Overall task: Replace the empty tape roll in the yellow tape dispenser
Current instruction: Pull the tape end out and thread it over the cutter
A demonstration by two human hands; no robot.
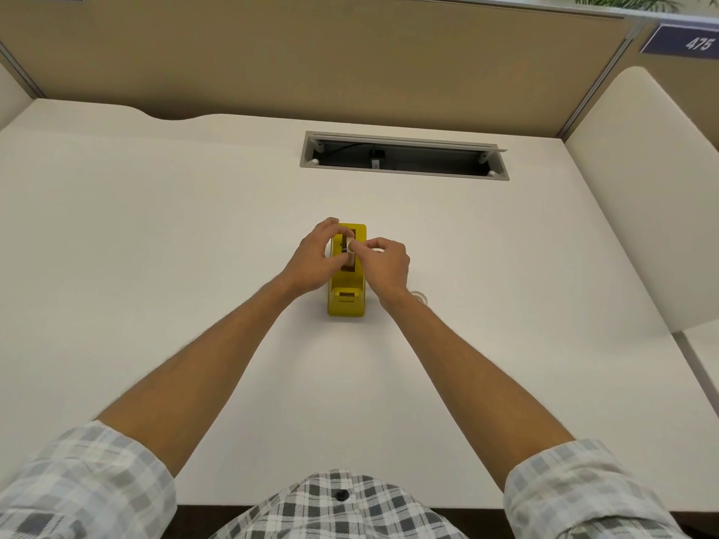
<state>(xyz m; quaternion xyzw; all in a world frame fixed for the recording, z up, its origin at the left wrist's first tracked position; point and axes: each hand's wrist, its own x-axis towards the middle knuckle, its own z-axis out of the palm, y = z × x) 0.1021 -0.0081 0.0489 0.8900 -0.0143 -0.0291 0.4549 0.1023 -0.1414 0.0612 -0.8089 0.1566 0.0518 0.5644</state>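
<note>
A person in a rolled-sleeve checked shirt leans over a white bench (155, 235), both bare forearms stretched forward. A blocky yellow plastic tape dispenser (347, 301) stands at the middle of the bench, cutter end nearest the person. Both hands meet over its open cradle. The left hand (317, 258) curls its fingers round the dispenser's top left side, steadying it. The right hand (383, 262) pinches a small pale tape roll core (351, 245) at the cradle slot. A clear ring, probably a tape roll (419, 296), lies on the bench just beside the right wrist, mostly hidden.

The dispenser looks stiff and probably weighted, so holding its flanks should keep it still. The core seems light, rigid and small, best pinched at its rim. Clear tape is likely slick outside and sticky at its loose end.
</note>
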